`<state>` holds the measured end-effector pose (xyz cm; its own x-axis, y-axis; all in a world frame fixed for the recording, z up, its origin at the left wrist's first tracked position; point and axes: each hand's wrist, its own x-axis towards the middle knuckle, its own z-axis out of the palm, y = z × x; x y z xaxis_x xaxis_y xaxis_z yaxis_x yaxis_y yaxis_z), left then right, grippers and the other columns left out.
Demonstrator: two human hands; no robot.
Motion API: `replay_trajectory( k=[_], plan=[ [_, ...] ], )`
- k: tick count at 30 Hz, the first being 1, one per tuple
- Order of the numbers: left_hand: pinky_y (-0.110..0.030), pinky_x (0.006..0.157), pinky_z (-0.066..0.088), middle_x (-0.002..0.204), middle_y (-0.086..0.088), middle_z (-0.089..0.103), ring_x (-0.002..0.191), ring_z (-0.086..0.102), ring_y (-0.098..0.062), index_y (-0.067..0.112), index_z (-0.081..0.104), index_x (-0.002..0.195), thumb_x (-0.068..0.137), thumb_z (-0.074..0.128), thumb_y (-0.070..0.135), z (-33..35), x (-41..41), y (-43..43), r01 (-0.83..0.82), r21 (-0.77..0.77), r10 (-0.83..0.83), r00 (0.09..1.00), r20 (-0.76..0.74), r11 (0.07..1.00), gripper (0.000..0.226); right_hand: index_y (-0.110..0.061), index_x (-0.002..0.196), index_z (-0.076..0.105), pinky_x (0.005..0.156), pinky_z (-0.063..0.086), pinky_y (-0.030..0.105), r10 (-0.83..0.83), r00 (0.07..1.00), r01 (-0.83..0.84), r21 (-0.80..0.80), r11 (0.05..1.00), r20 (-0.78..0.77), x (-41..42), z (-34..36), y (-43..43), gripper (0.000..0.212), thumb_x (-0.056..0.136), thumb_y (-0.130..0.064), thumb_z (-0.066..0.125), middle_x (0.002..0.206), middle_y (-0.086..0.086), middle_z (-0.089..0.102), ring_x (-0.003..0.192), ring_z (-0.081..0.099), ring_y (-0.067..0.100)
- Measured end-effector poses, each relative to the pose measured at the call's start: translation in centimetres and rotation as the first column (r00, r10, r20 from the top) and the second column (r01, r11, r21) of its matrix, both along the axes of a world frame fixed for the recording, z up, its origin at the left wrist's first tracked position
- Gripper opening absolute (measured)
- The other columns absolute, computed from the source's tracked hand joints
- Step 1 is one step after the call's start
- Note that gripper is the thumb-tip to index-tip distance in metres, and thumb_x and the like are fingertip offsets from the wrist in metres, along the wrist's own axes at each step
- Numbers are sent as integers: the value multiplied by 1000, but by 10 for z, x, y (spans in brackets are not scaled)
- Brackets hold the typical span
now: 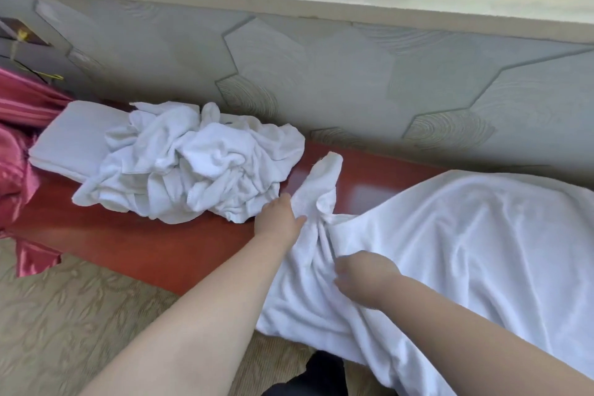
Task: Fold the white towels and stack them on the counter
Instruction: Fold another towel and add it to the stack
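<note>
Gripping the bunched end of a large white terry towel (450, 251), left hand (279, 219) and right hand (364, 276) behind it are clenching fabric, likely straightening it on the red-brown counter (160, 244).

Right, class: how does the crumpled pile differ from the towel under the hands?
The crumpled pile is bunched, untouched; the spread towel is drawn out, left hand and right hand on it. The pile stays on the counter; the spread towel overhangs its front edge. Both are white.

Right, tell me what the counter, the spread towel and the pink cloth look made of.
The counter: glossy reddish-brown, lacquered wood or laminate, judging by its glare. The spread towel: matte white terry, probably cotton; soft fuzzy folds. The pink cloth: satin-like, shiny highlights.
</note>
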<state>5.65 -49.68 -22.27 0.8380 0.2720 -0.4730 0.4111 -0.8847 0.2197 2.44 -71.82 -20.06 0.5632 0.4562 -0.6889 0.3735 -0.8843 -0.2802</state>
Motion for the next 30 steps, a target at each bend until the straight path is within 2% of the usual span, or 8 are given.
replay_trajectory(
  k=[9, 11, 13, 15, 21, 25, 27, 30],
  plan=[
    [-32, 67, 48, 67, 10, 67, 75, 63, -20, 28, 65, 68, 72, 50, 48, 13, -46, 38, -395, -472, 463, 886, 32, 788, 25, -46, 158, 7, 122, 19, 44, -152, 952, 163, -17, 987, 266, 64, -15, -35, 73, 99, -34, 48, 168, 7, -1, 151, 7, 33],
    [-38, 91, 52, 93, 10, 75, 104, 68, -24, 30, 76, 93, 78, 59, 58, 27, -36, 56, -518, -676, 609, 783, -127, 524, 36, -44, 158, 19, 123, 19, 43, -153, 949, 152, 27, 988, 275, 66, -14, -32, 65, 100, -37, 48, 167, 5, 10, 152, 8, 31],
    [-46, 109, 45, 124, -8, 73, 122, 65, -31, 16, 73, 124, 90, 59, 67, 41, -9, 62, -581, -814, 522, 698, -491, 11, 63, -36, 154, 36, 118, 28, 39, -246, 920, 196, 185, 963, 304, 64, -10, -19, 56, 100, -38, 50, 159, 1, 32, 147, 24, 26],
    [-48, 109, 44, 128, -19, 69, 121, 64, -35, 4, 70, 126, 94, 50, 73, 62, 19, 55, -595, -784, 379, 694, -612, -178, 79, -28, 145, 52, 107, 38, 32, -428, 879, 323, 396, 859, 211, 65, -2, -2, 46, 100, -35, 53, 144, -2, 54, 134, 45, 22],
    [-20, 41, 35, 66, -1, 53, 46, 43, -9, 10, 65, 105, 105, 51, 16, 102, 51, -29, -501, -844, 336, 841, -423, 191, 15, -27, 124, 67, 93, 48, 27, -643, 755, 607, 510, 610, -130, 78, 45, -2, 27, 102, -34, 53, 118, -11, 70, 108, 66, 11],
    [-21, 42, 31, 65, 4, 58, 42, 42, -9, 19, 61, 109, 105, 46, 24, 71, 14, -82, -501, -740, 495, 829, -262, 448, 17, -26, 124, 64, 80, 57, 33, -514, 486, 870, 331, 367, -707, 64, 67, -40, 33, 103, -49, 52, 113, 7, 74, 88, 73, 20],
    [-26, 57, 45, 83, -2, 67, 61, 58, -14, 21, 59, 107, 105, 44, 15, 44, -23, -107, -478, -731, 455, 853, -255, 487, 16, -25, 131, 60, 79, 60, 31, -457, 428, 874, 227, 430, -780, 42, 61, -49, 43, 98, -52, 60, 118, 11, 72, 88, 74, 20],
    [-27, 80, 48, 103, 5, 61, 94, 61, -17, 28, 59, 105, 99, 45, 4, 8, -64, -118, -185, -565, 214, 977, -15, 804, 28, -23, 139, 54, 66, 52, 19, -594, 681, 717, 222, 661, -428, 17, 32, -60, 46, 98, -43, 58, 118, -2, 69, 78, 66, 10]
  ],
)
